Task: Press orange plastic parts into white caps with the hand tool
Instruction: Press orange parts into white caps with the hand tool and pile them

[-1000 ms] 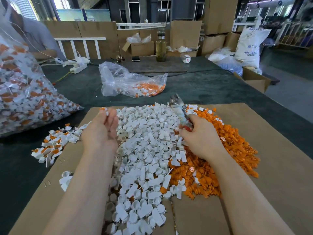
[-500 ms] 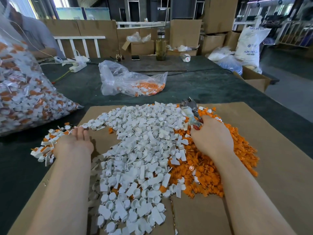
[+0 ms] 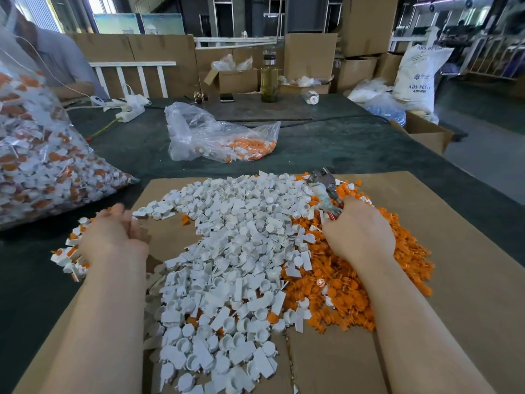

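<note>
A big heap of white caps [image 3: 227,251] lies on a cardboard sheet [image 3: 454,280], with a heap of orange plastic parts [image 3: 355,294] against its right side. My right hand [image 3: 360,231] rests on the orange heap and grips the red handles of a metal hand tool [image 3: 325,189], whose jaws point up and away. My left hand [image 3: 113,237] hovers palm down over a small pile of assembled white-and-orange caps [image 3: 66,251] at the cardboard's left edge. Its fingers look relaxed, and I see nothing in them.
A large clear bag of assembled caps [image 3: 42,166] sits at the far left. A smaller plastic bag [image 3: 216,140] lies on the dark table beyond the cardboard. Further back are a power strip [image 3: 129,109], a bottle [image 3: 269,78], cardboard boxes and a seated person [image 3: 56,61].
My left hand carried an assembled cap from the white heap leftward to the small pile and no longer shows it. My right hand moved right onto the orange heap with the tool.
</note>
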`<state>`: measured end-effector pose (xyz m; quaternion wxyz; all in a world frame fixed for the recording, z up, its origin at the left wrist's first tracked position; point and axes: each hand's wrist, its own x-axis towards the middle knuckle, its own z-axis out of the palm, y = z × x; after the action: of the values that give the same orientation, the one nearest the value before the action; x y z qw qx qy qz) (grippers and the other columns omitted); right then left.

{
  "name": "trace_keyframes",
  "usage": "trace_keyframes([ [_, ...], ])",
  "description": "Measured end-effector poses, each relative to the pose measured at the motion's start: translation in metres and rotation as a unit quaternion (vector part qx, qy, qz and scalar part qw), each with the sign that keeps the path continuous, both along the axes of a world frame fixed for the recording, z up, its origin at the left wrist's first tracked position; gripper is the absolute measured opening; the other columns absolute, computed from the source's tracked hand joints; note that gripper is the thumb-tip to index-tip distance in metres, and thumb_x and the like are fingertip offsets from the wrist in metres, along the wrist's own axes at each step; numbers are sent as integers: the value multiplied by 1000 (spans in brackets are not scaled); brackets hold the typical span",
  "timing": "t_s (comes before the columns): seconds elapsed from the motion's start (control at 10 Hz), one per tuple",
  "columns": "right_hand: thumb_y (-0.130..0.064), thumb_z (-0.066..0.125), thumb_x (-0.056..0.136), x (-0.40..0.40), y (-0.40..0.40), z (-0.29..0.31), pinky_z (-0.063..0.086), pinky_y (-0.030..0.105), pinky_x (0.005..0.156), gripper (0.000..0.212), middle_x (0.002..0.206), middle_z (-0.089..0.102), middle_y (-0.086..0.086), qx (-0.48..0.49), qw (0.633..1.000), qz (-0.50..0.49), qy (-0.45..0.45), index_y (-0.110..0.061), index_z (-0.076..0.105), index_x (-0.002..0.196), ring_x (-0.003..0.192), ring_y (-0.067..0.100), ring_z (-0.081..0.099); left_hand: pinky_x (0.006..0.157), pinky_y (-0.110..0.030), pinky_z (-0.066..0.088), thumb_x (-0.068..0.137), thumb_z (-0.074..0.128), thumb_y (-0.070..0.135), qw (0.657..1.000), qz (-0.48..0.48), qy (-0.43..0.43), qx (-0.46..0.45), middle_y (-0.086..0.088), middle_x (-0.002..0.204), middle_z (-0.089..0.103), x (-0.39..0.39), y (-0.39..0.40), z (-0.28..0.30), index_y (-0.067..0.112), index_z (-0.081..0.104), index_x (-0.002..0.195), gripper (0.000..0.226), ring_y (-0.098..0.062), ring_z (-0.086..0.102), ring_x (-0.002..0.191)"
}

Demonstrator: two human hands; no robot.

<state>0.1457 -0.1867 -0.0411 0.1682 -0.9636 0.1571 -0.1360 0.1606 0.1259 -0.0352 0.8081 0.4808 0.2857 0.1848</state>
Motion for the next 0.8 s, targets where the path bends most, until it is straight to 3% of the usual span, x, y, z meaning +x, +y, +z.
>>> trace_keyframes([
  [0.1,-31,59,87,0,0,-3,30,22,43,22,70,49,-4,-9,1000,-21,8,-24,41,78,57,11,47,57,-19,43,97,55,12,993,-48,21,108,5,83,55,-2,-10,5,25,58,81,20,-4,54,66],
  [0.2,-32,59,87,1,1,-7,30,24,43,25,71,48,-4,-22,999,-24,27,-24,38,76,58,13,45,62,-29,46,93,65,18,952,-79,117,273,6,96,66,1,-28,0,27,69,90,11,-11,60,84],
  [0.3,-32,61,86,3,1,-10,29,24,43,29,71,48,-4,-30,999,-19,39,-24,37,72,58,13,45,67,-30,45,95,59,18,845,-130,144,499,2,108,65,0,-40,-7,24,67,105,13,-10,57,80],
  [0.4,-32,63,85,5,3,-12,28,24,43,21,71,44,-6,-37,998,-14,52,-23,44,83,59,13,44,91,-42,45,96,53,17,707,-162,226,650,-14,134,51,1,-40,-11,14,58,130,35,-32,56,112],
  [0.5,-32,64,84,5,2,-10,30,25,43,19,73,48,-6,-45,997,-5,61,-24,47,87,59,12,45,101,-45,42,92,50,9,656,-197,229,692,-20,134,49,0,-42,-15,13,58,130,39,-40,49,121],
  [0.7,-34,65,84,6,2,-11,30,24,43,24,74,51,-6,-47,997,-2,66,-26,43,79,59,11,48,77,-31,43,88,59,3,702,-174,186,665,-9,118,65,0,-40,-18,17,66,114,30,-29,59,104],
  [0.8,-34,66,85,7,3,-11,29,24,42,31,72,51,-6,-51,997,-7,65,-27,39,73,58,10,48,73,-30,41,90,61,7,707,-167,189,661,-6,112,68,0,-38,-19,19,67,108,22,-24,58,98],
])
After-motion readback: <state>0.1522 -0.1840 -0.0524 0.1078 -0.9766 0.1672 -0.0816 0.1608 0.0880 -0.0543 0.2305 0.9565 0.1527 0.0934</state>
